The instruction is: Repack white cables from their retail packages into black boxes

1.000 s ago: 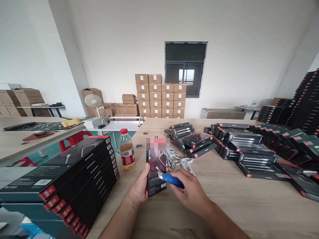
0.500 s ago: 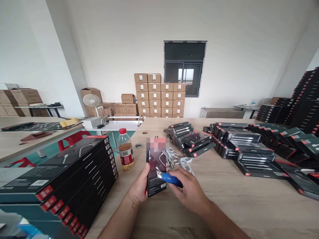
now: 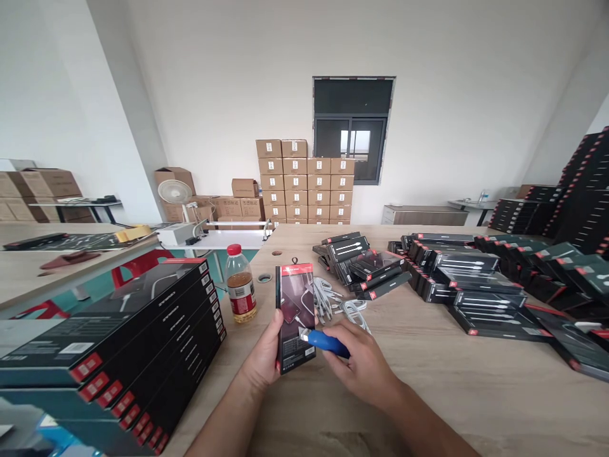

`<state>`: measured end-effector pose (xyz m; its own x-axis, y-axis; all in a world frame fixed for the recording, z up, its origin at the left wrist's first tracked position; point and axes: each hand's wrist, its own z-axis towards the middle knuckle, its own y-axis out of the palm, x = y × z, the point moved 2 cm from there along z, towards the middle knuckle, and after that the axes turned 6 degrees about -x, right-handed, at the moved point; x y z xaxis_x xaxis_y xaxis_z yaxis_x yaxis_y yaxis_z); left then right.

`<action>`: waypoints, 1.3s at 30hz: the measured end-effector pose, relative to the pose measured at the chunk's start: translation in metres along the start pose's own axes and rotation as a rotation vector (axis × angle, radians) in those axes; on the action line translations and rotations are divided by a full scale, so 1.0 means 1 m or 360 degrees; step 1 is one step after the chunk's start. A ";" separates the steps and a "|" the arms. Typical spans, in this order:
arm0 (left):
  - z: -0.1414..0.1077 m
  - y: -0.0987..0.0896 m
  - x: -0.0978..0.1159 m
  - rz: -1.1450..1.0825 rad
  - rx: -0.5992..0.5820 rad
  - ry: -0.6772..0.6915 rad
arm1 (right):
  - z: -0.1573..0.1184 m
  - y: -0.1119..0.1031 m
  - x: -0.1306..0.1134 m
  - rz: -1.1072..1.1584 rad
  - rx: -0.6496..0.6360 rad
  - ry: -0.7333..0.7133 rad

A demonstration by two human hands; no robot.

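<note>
My left hand (image 3: 264, 352) grips a slim black-and-red retail box (image 3: 297, 298) upright by its left side and lower edge. Pictures of a phone and cable are printed on the face turned towards me. In my right hand (image 3: 361, 358) is a blue-handled tool (image 3: 328, 343) with a short silvery tip; its exact kind is unclear. That tip is at the lower front of the box, and I cannot tell whether it touches. Just behind the box, coiled white cables (image 3: 328, 298) lie on the wooden table (image 3: 409, 393).
At left stands a tall stack of black boxes (image 3: 157, 343), near a red-capped bottle (image 3: 242, 285). A loose pile of boxes (image 3: 361, 260) lies beyond the cables, with rows of similar boxes (image 3: 476, 285) to the right. Brown cartons (image 3: 304, 181) are stacked by the wall.
The box has shifted slightly left and up in my left hand. My right hand and the blue-handled tool are almost where they were.
</note>
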<state>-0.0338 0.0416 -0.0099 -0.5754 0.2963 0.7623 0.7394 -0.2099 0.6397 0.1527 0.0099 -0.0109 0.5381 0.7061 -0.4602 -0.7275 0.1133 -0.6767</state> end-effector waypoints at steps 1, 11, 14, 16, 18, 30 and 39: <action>0.000 -0.001 0.000 0.0001 0.0003 -0.0005 | 0.000 0.000 0.000 0.0007 0.0000 -0.0001; 0.003 -0.007 -0.004 0.0037 -0.0030 0.0032 | 0.000 0.001 0.001 0.0014 0.0002 0.0005; 0.003 -0.006 -0.005 0.0024 0.0028 0.0009 | -0.001 0.001 0.001 0.0009 0.0020 -0.0006; 0.002 -0.005 -0.004 0.0006 0.0058 -0.0009 | -0.001 0.002 0.001 0.0008 0.0035 -0.0015; 0.001 -0.003 -0.003 -0.0017 0.0062 -0.0011 | -0.002 0.003 0.002 0.0006 0.0059 -0.0030; 0.006 0.023 -0.016 0.0034 0.0006 -0.0315 | -0.002 0.002 0.011 0.0002 0.0472 0.0117; 0.004 0.016 -0.029 0.0319 -0.0189 -0.0554 | -0.003 -0.024 -0.002 0.0001 0.0908 0.0045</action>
<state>-0.0035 0.0338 -0.0222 -0.2565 0.5316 0.8072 0.7675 -0.3956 0.5044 0.1699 0.0037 0.0048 0.5433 0.6883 -0.4807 -0.8381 0.4780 -0.2627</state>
